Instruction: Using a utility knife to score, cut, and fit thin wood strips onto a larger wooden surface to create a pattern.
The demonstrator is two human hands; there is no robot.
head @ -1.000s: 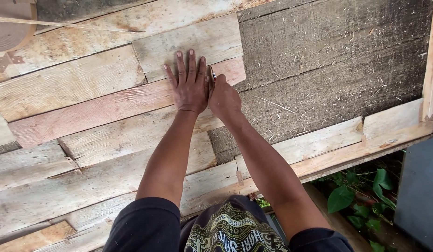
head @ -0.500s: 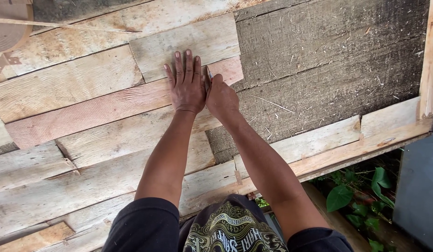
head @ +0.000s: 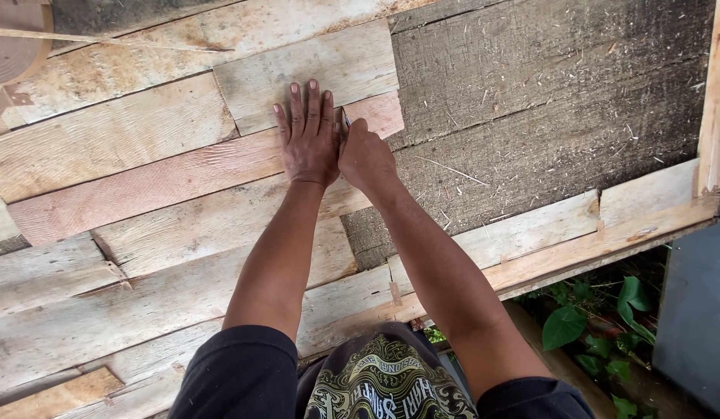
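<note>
Your left hand lies flat and open, palm down, pressing the reddish plank, which sits among the pale planks of the panel, its right end meeting the bare grey board. Your right hand is clenched just beside it around a slim pencil-like tool, its tip at the plank's upper edge near that end. The plank looks stiff, rough-sawn and fairly light, likely splintery, so steady it with a flat palm mid-width, not at its edges.

The right hand hides most of a thin tool; its kind is unclear; the disc is cut off top left.
</note>
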